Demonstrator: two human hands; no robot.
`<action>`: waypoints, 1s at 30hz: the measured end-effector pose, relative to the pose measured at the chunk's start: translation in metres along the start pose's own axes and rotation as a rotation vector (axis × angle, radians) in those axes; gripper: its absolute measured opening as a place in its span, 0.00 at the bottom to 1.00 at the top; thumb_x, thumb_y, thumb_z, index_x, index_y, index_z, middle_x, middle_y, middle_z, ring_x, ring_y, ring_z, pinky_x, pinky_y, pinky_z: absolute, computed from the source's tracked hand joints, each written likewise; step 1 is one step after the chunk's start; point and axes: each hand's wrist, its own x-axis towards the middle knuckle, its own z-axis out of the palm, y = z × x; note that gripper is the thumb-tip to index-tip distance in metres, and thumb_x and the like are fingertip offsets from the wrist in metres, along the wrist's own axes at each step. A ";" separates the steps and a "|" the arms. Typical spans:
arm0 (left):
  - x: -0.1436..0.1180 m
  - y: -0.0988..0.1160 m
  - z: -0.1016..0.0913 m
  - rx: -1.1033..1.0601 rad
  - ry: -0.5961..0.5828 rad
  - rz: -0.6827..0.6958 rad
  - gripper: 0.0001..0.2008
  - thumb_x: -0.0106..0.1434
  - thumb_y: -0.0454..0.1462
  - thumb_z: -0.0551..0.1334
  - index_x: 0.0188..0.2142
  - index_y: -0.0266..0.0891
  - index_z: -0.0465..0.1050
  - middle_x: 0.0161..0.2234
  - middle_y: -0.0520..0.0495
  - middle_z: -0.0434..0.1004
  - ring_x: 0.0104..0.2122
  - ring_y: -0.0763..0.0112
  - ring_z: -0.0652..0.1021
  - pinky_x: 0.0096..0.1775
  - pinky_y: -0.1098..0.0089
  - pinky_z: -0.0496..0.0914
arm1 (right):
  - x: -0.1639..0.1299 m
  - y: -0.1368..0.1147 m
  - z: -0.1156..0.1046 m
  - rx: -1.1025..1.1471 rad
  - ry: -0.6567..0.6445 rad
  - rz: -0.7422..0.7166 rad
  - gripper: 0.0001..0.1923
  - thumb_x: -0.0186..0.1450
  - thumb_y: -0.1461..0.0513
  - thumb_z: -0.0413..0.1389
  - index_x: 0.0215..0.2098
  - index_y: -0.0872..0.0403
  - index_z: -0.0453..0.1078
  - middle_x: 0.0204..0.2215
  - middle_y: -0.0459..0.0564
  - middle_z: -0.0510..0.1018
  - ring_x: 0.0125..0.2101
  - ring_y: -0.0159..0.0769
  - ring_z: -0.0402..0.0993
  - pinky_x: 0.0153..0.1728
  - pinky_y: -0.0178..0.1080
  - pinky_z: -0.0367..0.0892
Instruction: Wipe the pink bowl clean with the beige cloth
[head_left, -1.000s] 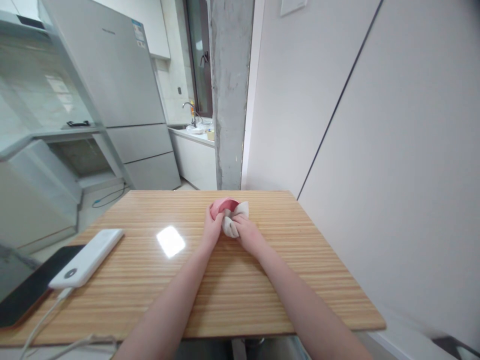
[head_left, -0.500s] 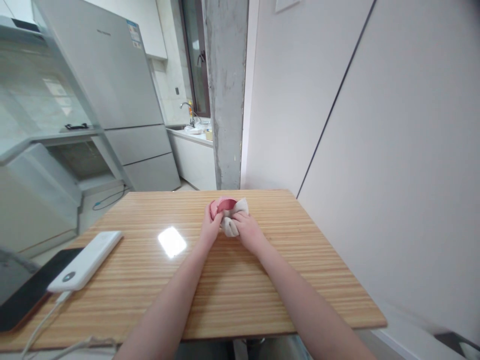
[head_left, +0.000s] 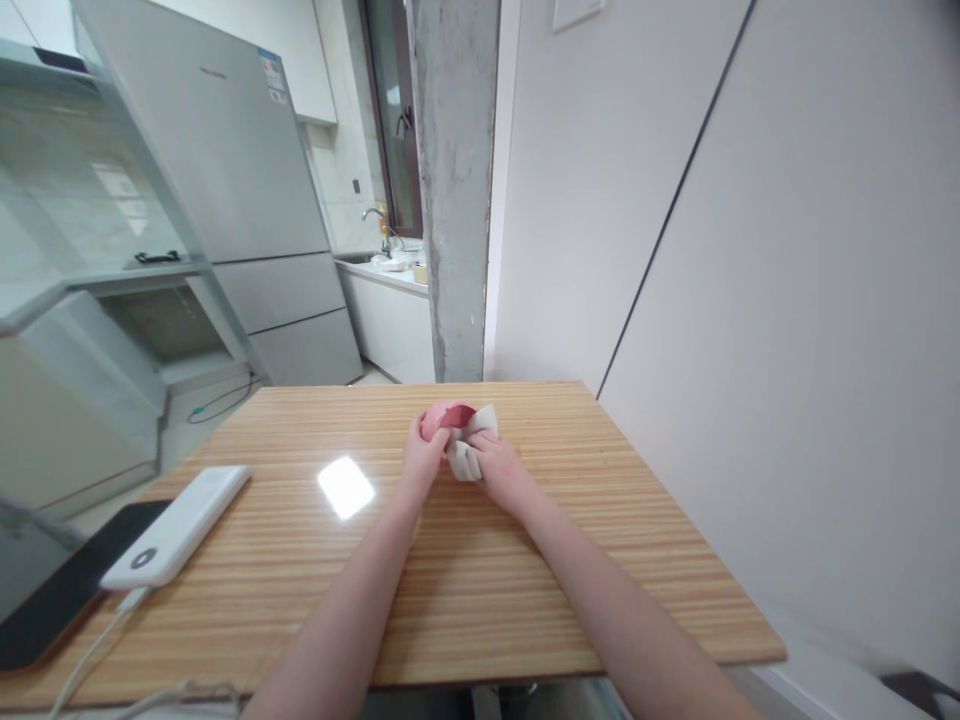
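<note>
My left hand (head_left: 424, 449) is closed around the left side of a pink bowl-like object (head_left: 442, 413), which is tilted so that its darker hollow shows toward the right. A crumpled whitish cloth (head_left: 465, 463) is bunched against the near right side of the pink thing. My right hand (head_left: 501, 467) grips this cloth, fingers pressed into it. Both hands are close together over the far middle of the wooden table (head_left: 480, 590). The fingers partly hide the pink object's lower part, so its exact kind is unclear.
On the table's left lie a white power bank (head_left: 176, 527) with a white cable (head_left: 90, 650) and a dark phone-like slab (head_left: 71, 585). Beyond stand a fridge (head_left: 225, 180), a sink counter (head_left: 386, 310) and a grey pillar (head_left: 457, 200). A pale wall (head_left: 787, 350) borders the right.
The pink object is turned slightly, and the cloth's folds have shifted, with its upper corner lower now. Both hands keep their hold. The whole view has moved a little.
</note>
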 end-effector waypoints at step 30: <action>0.000 -0.001 0.003 -0.066 -0.157 -0.191 0.26 0.55 0.44 0.68 0.49 0.37 0.64 0.42 0.41 0.76 0.37 0.65 0.79 0.38 0.66 0.75 | 0.001 0.001 -0.009 0.009 0.079 0.044 0.11 0.63 0.68 0.55 0.43 0.54 0.72 0.45 0.53 0.75 0.48 0.41 0.65 0.48 0.42 0.65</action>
